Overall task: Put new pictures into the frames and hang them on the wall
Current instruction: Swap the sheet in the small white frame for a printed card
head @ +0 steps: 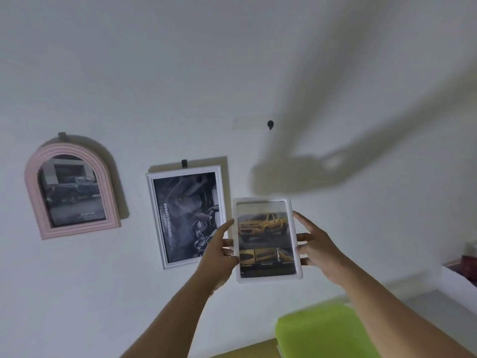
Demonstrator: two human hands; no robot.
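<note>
I hold a small white frame (267, 240) with a yellow truck picture up in front of the white wall, upright, facing me. My left hand (219, 254) grips its left edge and my right hand (316, 250) grips its right edge, fingers curled behind it. Above the frame a dark wall hook (270, 124) sticks out bare. A larger white frame (186, 215) with a dark picture hangs from a hook just left of my hands. Further left hangs a pink arched frame (72, 189) with a dark truck picture.
A bright green object (322, 332) lies low right, under my right forearm. A white shelf or ledge (462, 275) with reddish things sits at the right edge. Arm shadows fall across the wall at upper right.
</note>
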